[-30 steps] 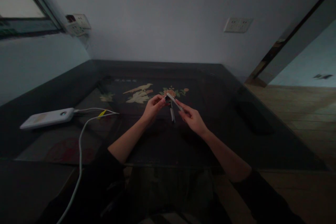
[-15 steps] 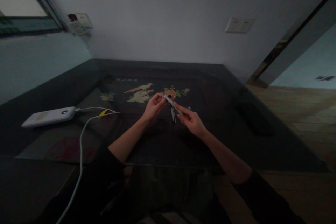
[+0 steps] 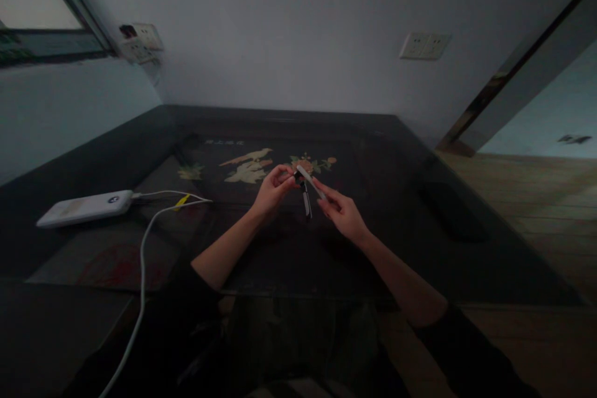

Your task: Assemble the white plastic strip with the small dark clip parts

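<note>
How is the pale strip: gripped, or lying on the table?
Gripped: the right hand pinches the pale strip by its lower end, the other end near the left hand.

Dark piece (image 3: 297,175) in left hand (image 3: 273,191), partly hidden

Likely a home: a bird-and-flower tabletop (image 3: 298,261) mid-frame, wall sockets (image 3: 425,46) upper right, plank floor (image 3: 536,199) far right.

dark glossy bench (image 3: 298,255), top decorated with bird-and-flower picture (image 3: 247,168). white power bank (image 3: 86,208) laid at left; white cable (image 3: 143,255), yellow-tagged, plugged into its right end, draped over near edge. dark flat shape (image 3: 452,211) seen at right, too dim to be identified.
</note>
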Demonstrator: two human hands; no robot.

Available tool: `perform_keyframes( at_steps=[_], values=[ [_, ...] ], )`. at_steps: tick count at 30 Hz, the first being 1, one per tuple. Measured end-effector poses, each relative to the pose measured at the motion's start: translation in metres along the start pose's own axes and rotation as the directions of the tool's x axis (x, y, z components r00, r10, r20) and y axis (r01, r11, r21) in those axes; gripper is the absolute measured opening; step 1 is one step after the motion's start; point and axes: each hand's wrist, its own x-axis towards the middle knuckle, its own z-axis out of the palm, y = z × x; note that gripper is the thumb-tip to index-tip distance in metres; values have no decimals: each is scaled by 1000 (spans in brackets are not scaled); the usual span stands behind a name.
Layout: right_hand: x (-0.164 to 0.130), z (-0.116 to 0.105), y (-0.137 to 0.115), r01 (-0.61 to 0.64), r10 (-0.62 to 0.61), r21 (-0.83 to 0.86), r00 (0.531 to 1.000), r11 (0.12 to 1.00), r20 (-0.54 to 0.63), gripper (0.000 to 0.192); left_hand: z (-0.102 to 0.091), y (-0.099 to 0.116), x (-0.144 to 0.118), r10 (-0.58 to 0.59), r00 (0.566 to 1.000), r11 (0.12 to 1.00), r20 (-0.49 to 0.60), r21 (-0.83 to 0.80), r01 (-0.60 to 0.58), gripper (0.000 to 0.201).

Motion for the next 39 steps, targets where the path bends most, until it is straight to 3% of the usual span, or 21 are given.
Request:
perform_keyframes(
  at_steps=[11,17,23,39],
  values=[
    [-1,2,1,-24,17,75,995,997,94,52,2,0,-1,11,1000,999,-11,-49,-11,44],
    [-2,2,-2,-26,13,101,992,995,123,53,0,2,-1,-43,999,997,-24,-59,41,60],
    [-2,1,-6,-29,21,69,993,997,118,54,0,1,-1,-79,996,992,-35,-105,75,48],
    [-2,-1,-8,-43,38,44,993,998,113,53,2,4,-2,-102,995,985,-10,-140,100,44]
  ],
)
